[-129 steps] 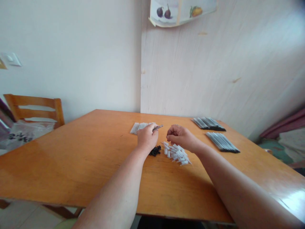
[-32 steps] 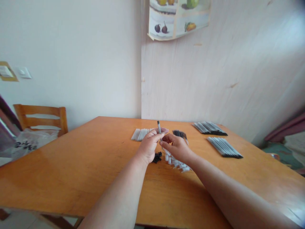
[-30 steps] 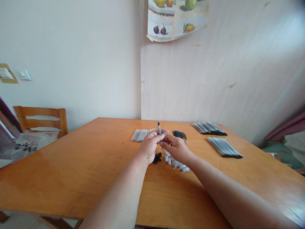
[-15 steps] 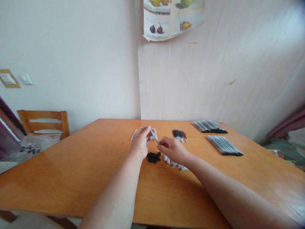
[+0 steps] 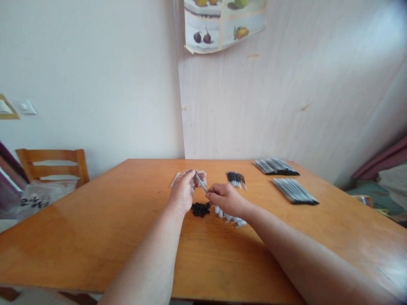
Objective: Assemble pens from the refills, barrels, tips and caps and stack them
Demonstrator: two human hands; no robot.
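Observation:
Between both hands a slim translucent pen [image 5: 201,183] is held slantwise above the table. My left hand [image 5: 186,188] is closed on its upper left end, with thumb and fingers pinching it. The fingers of my right hand [image 5: 225,199] pinch its lower right end and cover the tip. Just below the hands lies a pile of small black pen parts [image 5: 200,209]. White tubular pieces [image 5: 233,220] rest under my right hand, partly hidden by it. Behind my left hand lie more whitish tubes [image 5: 174,178], mostly covered.
Dark-and-clear pen refills [image 5: 235,179] lie in a small group beyond my right hand. Two rows of translucent pens with black ends, one nearer [image 5: 295,191] and one farther [image 5: 276,166], are at the right. A wooden chair [image 5: 52,167] with a plastic bag [image 5: 47,197] stands left.
The whole view has shifted slightly, so things appear a little farther left. Both hands keep their hold on the pen, which has hardly changed its slant.

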